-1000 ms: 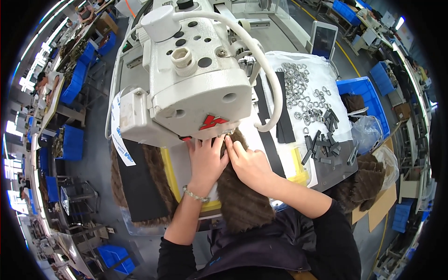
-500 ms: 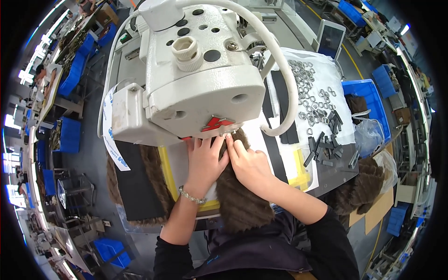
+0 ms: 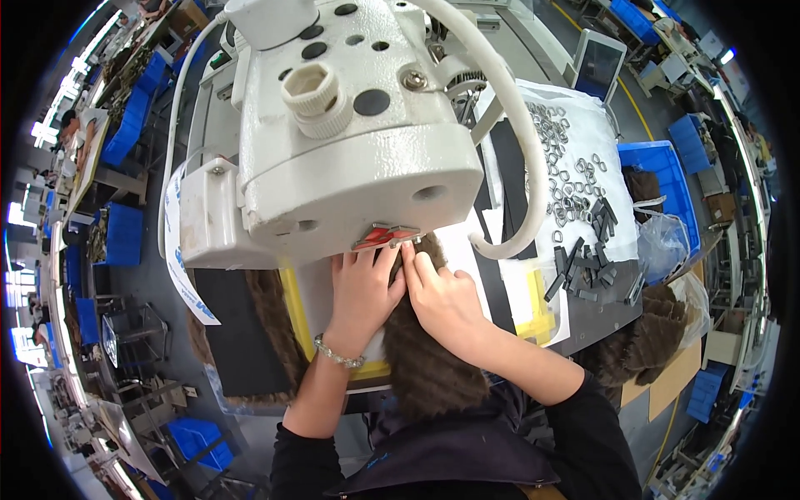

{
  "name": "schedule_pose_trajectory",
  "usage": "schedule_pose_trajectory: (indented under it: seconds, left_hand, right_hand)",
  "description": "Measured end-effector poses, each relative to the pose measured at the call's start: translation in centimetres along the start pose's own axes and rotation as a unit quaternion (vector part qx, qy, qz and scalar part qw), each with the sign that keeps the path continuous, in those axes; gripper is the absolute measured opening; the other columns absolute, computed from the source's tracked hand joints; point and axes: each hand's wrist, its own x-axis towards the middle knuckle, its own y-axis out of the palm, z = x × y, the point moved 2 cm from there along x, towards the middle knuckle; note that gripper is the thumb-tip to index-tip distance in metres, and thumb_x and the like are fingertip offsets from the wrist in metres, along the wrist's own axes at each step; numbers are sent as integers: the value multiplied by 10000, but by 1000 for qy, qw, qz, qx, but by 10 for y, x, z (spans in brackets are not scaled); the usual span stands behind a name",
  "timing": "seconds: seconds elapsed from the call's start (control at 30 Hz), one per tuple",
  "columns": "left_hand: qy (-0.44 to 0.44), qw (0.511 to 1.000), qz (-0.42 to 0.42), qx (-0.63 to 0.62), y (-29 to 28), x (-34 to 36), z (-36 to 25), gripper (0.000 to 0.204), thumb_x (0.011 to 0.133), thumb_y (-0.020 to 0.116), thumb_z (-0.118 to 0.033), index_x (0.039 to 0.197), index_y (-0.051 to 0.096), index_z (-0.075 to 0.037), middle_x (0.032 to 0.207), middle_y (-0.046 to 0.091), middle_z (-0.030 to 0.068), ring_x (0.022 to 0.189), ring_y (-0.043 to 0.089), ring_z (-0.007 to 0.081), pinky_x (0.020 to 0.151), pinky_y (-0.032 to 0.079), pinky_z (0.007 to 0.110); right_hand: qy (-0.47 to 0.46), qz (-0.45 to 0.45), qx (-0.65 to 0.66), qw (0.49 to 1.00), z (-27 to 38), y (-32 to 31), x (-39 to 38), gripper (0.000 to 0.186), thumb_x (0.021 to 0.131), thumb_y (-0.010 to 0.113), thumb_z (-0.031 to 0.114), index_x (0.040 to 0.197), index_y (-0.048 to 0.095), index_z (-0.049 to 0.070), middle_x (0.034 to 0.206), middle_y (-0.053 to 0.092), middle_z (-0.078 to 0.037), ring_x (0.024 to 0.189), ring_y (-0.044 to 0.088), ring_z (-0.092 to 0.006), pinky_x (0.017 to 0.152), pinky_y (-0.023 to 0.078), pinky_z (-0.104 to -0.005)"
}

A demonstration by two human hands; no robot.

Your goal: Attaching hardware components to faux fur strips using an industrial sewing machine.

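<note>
A long piece of brown fur (image 3: 435, 371) runs from my lap side up under the head of a white sewing machine (image 3: 358, 187). My left hand (image 3: 364, 293), with a beaded bracelet at its wrist, lies palm down, fingers stretched forward over the white work surface and against the fur's left edge. My right hand (image 3: 443, 302) rests on the fur, index finger extended and the other fingers curled, pressing the material close to the left fingertips. Both hands nearly touch below the red-marked front of the machine. The machine head hides the needle area.
Several metal rings (image 3: 575, 187) and short black strips (image 3: 583, 267) lie on and beside a white sheet at right. A blue bin (image 3: 667, 162) and more brown fur (image 3: 642, 342) sit beyond. A black-backed fur piece (image 3: 237, 333) hangs at left. A tablet (image 3: 597, 62) stands at far right.
The machine appears larger and shifted slightly in the picture, as my view has moved. Both hands stay at nearly the same spot on the fur.
</note>
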Motion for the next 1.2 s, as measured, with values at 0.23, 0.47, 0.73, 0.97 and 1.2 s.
schedule_pose_trajectory:
  seconds: [0.23, 0.47, 0.73, 0.97, 1.2]
  left_hand:
    - [0, 1000, -17, 6, -1, -1, -4, 414, 809, 699, -230, 1202, 618, -126, 1211, 570, 88, 1127, 538, 317, 976, 395, 540]
    - [6, 999, -29, 16, -1, -1, -5, 428, 805, 700, -223, 1212, 614, -125, 1181, 583, 86, 1093, 557, 315, 961, 408, 551]
    - [5, 1000, -6, -12, -4, -3, -5, 371, 823, 689, -199, 1160, 613, -66, 1105, 603, 133, 1051, 574, 340, 978, 422, 503]
    - [-10, 999, 38, -10, -9, -4, -8, 465, 841, 677, -234, 1248, 545, -51, 1131, 614, 132, 1074, 582, 314, 1014, 390, 565]
    - [-29, 997, 76, -4, -12, -2, -7, 493, 854, 667, -250, 1275, 530, -34, 1189, 608, 148, 1146, 563, 300, 1040, 350, 600]
  right_hand:
    - [8, -2, 4, 1000, 1, 2, 1, 575, 770, 591, 135, 1306, 540, -67, 817, 461, -39, 503, 521, -122, 441, 404, -272]
    - [11, -3, 4, 1000, 2, -1, 0, 567, 749, 586, 123, 1281, 547, -69, 836, 488, -45, 511, 533, -125, 455, 416, -264]
    - [14, -7, 31, 999, 1, -3, 2, 539, 771, 578, 106, 1280, 543, -65, 840, 493, -49, 517, 553, -129, 447, 423, -268]
    - [22, -24, 44, 998, -3, -1, 4, 525, 781, 580, 106, 1275, 542, -66, 864, 521, -55, 542, 580, -135, 452, 455, -267]
    - [29, -10, 41, 999, -3, 0, 8, 513, 783, 583, 107, 1264, 546, -67, 880, 541, -61, 582, 606, -142, 460, 467, -274]
